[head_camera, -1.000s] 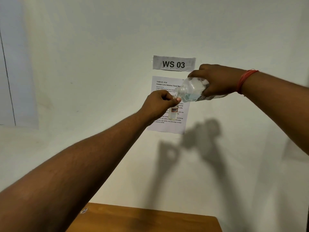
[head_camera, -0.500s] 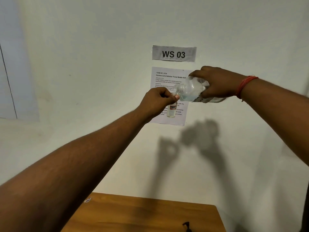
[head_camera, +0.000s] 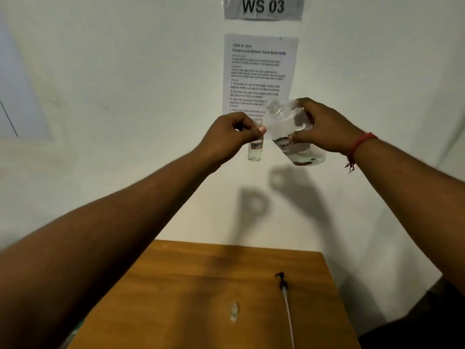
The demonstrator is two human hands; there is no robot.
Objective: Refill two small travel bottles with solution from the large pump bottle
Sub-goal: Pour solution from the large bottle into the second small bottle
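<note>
We are losing the neck of the small travel bottle [head_camera: 255, 152] behind the left hand [head_camera: 232, 137]. Motion is blurring the large bottle [head_camera: 289, 127] and its handwritten label. The pump tube [head_camera: 288, 313] is running off the bottom edge, and the instruction sheet [head_camera: 259, 71] print is staying unreadable.

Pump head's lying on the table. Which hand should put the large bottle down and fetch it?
Right. The right hand holds the large bottle, and the pump head lies below it; the left hand holds the small bottle.
</note>
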